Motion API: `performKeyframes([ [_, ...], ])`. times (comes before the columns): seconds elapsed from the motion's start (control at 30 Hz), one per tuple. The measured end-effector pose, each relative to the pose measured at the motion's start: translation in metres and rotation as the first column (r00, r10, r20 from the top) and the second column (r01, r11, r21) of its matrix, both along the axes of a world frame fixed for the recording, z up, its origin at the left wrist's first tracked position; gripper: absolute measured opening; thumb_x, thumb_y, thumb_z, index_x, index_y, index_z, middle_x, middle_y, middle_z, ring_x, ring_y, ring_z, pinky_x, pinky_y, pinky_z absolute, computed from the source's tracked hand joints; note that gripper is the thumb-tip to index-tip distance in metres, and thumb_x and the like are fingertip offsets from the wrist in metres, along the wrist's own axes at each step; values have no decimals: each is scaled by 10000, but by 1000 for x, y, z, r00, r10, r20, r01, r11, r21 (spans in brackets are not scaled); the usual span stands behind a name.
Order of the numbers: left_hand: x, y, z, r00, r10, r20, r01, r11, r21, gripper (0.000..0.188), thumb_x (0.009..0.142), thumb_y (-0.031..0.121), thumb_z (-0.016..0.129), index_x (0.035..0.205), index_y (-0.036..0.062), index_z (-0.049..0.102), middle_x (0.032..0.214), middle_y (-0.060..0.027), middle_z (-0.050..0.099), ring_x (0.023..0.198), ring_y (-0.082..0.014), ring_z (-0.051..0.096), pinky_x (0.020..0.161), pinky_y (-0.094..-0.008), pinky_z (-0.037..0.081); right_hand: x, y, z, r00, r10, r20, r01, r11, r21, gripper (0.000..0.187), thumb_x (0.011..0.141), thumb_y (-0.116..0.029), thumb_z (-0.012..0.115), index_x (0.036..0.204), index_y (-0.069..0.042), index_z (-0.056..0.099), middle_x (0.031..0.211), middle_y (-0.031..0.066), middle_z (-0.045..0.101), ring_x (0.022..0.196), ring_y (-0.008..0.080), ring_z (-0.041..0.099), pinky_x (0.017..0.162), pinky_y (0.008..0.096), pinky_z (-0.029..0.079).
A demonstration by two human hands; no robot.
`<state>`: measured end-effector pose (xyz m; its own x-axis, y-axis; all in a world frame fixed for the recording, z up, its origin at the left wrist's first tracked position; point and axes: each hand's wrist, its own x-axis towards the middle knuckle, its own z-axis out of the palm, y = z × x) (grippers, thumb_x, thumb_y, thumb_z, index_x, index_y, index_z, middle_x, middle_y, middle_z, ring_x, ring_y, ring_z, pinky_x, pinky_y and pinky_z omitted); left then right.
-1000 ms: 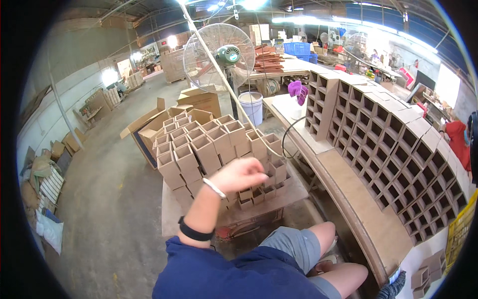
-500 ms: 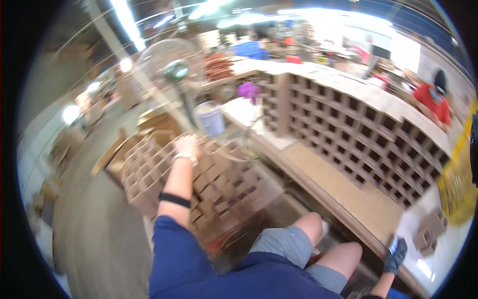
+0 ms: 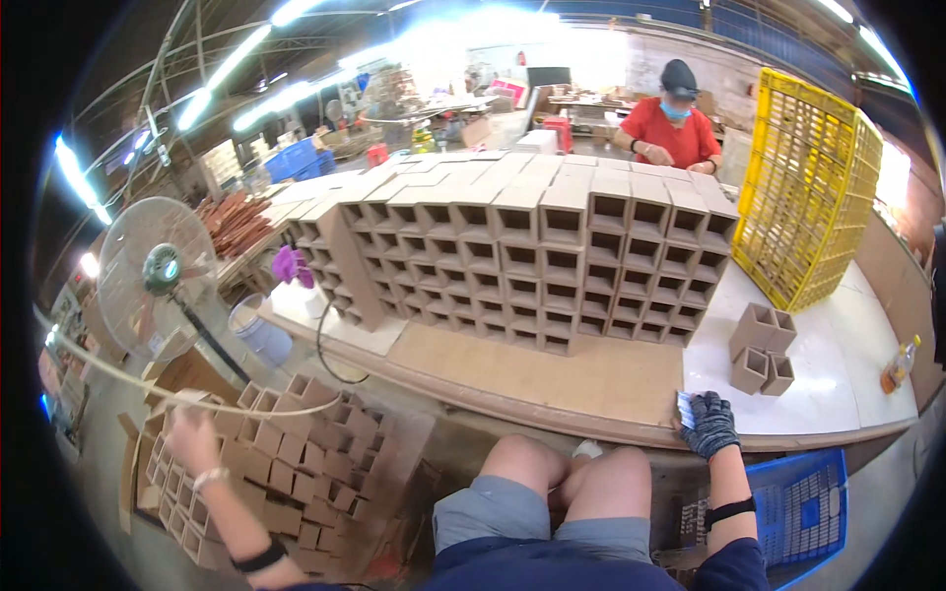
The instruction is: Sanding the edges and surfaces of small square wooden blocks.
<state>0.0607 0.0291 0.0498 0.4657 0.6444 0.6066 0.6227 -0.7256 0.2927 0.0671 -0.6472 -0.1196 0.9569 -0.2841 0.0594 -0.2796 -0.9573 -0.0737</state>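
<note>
My bare left hand, blurred, is closed around a long thin tan strip that bows across the lower left. Below it a large heap of brown open-ended cardboard box sleeves fills the space beside the bench. My right hand, in a dark grey knitted glove, rests at the bench's front edge. Its fingers are closed on a small white-and-bluish thing, too small to tell its kind. Beyond, a wall of stacked square box sleeves stands on the bench, open ends facing me.
Several loose sleeves and a small bottle are on the white bench top. A yellow crate stands behind. A blue crate is below at right. A fan and bucket stand left. Across the bench works a person in red.
My view has swung to the right, bringing the bench and yellow crate toward the middle. The left hand has drawn the tan strip outward to the left. The right hand stays at the bench edge.
</note>
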Motion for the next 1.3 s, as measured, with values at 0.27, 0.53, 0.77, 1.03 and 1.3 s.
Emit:
performKeyframes([
  [0.27,-93,-67,-11,619,-228,751,745,473,-471,265,730,111,560,947,-41,543,893,-150,603,807,-295,581,722,-370,466,22,10,36,936,-17,-352,2,999,-41,828,610,-575,615,1224,-55,420,1244,247,373,1128,396,386,963,422,329],
  [0.53,18,-198,-60,372,-317,872,645,-588,-488,285,742,72,523,975,-90,511,935,-167,597,828,-237,594,760,-342,474,24,-11,23,958,38,-285,-47,999,-27,682,694,-529,569,1196,-82,452,1104,208,468,1035,366,457,892,427,390],
  [0.77,93,-300,-90,474,-291,831,138,-908,-396,263,811,70,497,1017,-91,518,985,-162,592,890,-244,589,790,-346,461,15,-13,20,992,100,-82,-98,995,30,492,710,-390,540,1111,-105,515,1035,185,500,936,357,485,825,462,401],
  [1.03,113,-359,-111,718,-336,610,-62,-903,-426,303,830,103,487,1091,-50,498,1079,-153,566,1015,-260,538,889,-355,414,16,-51,-39,940,-166,299,-126,646,753,462,725,-198,597,1132,-21,468,1101,187,509,1015,313,497,890,369,390],
  [1.3,114,-404,-128,79,-609,789,329,-731,-598,222,827,41,533,1036,-33,516,971,-54,587,881,-100,536,785,-240,420,19,-37,-11,828,-142,542,-235,790,566,574,720,22,430,1285,-13,332,1253,142,429,1173,265,398,1011,327,279],
])
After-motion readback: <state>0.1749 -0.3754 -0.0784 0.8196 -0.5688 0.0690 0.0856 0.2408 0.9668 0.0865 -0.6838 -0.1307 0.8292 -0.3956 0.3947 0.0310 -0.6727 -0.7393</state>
